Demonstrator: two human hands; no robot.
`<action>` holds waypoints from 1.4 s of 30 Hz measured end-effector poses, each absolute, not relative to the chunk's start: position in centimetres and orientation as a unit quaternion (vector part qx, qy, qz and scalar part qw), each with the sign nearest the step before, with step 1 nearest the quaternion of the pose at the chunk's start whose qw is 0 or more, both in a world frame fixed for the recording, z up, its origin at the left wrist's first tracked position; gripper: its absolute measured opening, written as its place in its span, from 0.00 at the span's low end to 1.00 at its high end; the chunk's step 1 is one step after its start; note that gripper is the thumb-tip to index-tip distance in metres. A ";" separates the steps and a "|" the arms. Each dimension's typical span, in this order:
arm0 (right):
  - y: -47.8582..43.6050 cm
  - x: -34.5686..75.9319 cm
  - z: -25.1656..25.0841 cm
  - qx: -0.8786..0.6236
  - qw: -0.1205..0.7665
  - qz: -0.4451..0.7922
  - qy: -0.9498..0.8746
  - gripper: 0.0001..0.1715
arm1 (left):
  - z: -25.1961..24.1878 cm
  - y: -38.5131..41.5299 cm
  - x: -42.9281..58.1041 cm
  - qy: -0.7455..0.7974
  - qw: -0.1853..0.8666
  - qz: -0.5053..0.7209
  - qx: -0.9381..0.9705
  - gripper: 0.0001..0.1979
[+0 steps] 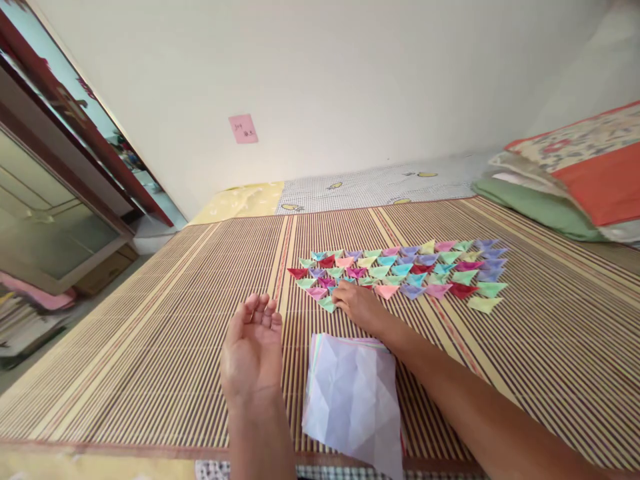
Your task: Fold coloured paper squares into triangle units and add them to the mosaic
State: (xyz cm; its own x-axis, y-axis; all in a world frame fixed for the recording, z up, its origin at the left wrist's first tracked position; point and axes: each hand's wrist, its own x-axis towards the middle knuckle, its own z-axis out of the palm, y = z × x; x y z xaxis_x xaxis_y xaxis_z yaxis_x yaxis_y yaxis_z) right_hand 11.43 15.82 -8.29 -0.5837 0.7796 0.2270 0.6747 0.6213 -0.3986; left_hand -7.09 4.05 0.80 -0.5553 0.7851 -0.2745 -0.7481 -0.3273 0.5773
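Note:
Several rows of small folded paper boats in many colours lie on the striped mat. My right hand reaches in at the near left of these rows, its fingers pinched together at the right edge of a light green paper boat. The fingers partly cover the boats behind them. Palm up, my left hand is held over the mat with its fingers loosely curled and nothing in it. Between my forearms lies a stack of paper sheets, topped by a creased pale lavender one.
The striped mat covers the bed. Folded bedding in orange, green and floral cloth is piled at the back right. A pink note is stuck on the white wall. An open doorway and cabinet stand at the left.

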 end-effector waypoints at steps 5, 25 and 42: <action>15.9 11.4 -8.8 -0.416 0.188 0.135 -0.879 0.05 | 0.6 4.2 -7.0 0.341 0.479 0.808 0.024 0.10; 14.7 13.3 -7.3 -0.438 0.277 0.188 -0.834 0.11 | 0.6 4.2 -7.4 0.331 0.485 0.809 0.025 0.10; -3.8 15.2 -8.9 -0.419 0.230 0.146 -0.866 0.51 | 1.4 3.9 -8.9 0.315 0.450 0.835 0.014 0.12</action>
State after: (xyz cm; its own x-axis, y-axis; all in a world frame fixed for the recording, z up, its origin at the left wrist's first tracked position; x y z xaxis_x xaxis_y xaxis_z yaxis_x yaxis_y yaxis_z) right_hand 15.24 -3.82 -8.88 -0.5428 0.7933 0.2759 0.6594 0.6060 -0.4450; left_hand -8.85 3.85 1.40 -0.5937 0.7616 -0.2597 -0.7437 -0.3962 0.5385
